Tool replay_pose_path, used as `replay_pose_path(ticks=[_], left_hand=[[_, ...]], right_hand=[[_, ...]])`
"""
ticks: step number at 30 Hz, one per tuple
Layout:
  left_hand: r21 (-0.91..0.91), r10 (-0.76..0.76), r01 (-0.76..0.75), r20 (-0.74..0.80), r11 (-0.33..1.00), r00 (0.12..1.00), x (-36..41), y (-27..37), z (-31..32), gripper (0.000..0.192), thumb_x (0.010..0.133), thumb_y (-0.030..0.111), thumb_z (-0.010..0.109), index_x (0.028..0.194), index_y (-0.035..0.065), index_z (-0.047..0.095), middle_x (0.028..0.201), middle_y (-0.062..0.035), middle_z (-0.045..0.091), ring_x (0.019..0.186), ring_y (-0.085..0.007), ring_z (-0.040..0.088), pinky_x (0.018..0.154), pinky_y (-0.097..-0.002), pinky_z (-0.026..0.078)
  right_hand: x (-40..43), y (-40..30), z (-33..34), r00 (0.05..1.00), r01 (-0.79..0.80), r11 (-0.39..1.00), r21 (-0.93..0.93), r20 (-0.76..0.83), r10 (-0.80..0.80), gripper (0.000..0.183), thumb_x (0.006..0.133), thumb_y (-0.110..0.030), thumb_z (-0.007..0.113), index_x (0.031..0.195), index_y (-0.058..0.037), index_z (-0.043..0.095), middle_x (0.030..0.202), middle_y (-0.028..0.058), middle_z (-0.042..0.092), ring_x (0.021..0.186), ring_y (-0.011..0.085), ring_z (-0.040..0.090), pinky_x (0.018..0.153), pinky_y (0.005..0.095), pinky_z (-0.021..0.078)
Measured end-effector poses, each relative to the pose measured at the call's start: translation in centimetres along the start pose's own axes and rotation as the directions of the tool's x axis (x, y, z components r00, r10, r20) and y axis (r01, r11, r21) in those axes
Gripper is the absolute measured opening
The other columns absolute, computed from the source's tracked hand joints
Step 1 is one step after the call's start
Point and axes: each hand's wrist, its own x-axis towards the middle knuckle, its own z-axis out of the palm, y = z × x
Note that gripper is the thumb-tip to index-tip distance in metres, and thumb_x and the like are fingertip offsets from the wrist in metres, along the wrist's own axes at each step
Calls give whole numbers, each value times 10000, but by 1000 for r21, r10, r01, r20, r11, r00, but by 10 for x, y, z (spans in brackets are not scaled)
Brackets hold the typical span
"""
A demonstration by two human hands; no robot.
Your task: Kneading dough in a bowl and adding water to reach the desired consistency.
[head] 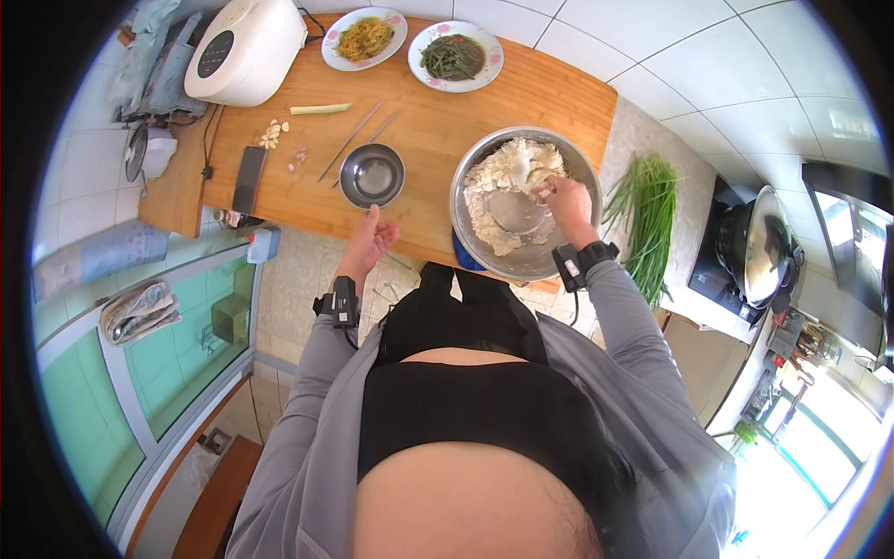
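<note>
A large steel mixing bowl [457, 202] stands at the right part of the wooden table, with shaggy floury dough [482, 178] heaped around its inside. My right hand [569, 206] reaches in over the bowl's right side, its bent fingers closed on some of the dough. Left of it is a small metal bowl [372, 176] that looks to hold a clear liquid. My left hand [374, 241] is at the small bowl's near rim, palm partly up and fingers loosely curled around nothing; its thumb tip is at the rim. Two chopsticks [353, 140] lie beyond the small bowl.
Two plates of cooked food [334, 54] [455, 85] and a white rice cooker [244, 52] line the back. Garlic cloves [271, 134], a pale green stalk [320, 109] and a dark flat slab [249, 180] lie left. Green chives [646, 223] and a wok [737, 244] are right.
</note>
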Motion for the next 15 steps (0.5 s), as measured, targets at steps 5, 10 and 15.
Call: replay_pose_path(ticks=[5, 10, 15], left_hand=[[-159, 80, -83, -27, 984, 996, 5, 13, 11, 449, 932, 380, 561, 1112, -20, 469, 975, -190, 606, 829, -246, 635, 762, -339, 562], [-261, 137, -126, 26, 957, 990, 23, 8, 9, 328, 963, 221, 490, 1112, -71, 482, 1050, -230, 600, 946, -291, 632, 844, -366, 553], [-280, 202, -200, -20, 939, 979, 25, 11, 8, 267, 908, 25, 391, 1131, -95, 476, 1061, -228, 603, 971, -311, 630, 876, -365, 546]], right_hand=[[20, -8, -2, 999, 45, 999, -24, -23, -46, 232, 760, -30, 554, 960, -98, 649, 848, 89, 696, 800, 270, 664, 695, 374, 500], [24, -13, 4, 829, 409, 870, -278, -285, -481, 215, 759, -69, 590, 960, -124, 641, 1146, 122, 588, 999, 319, 585, 776, 424, 495], [-15, -25, 21, 943, 329, 943, -38, -29, -330, 209, 709, -27, 614, 904, -101, 629, 1074, 127, 572, 1032, 336, 532, 846, 417, 468]])
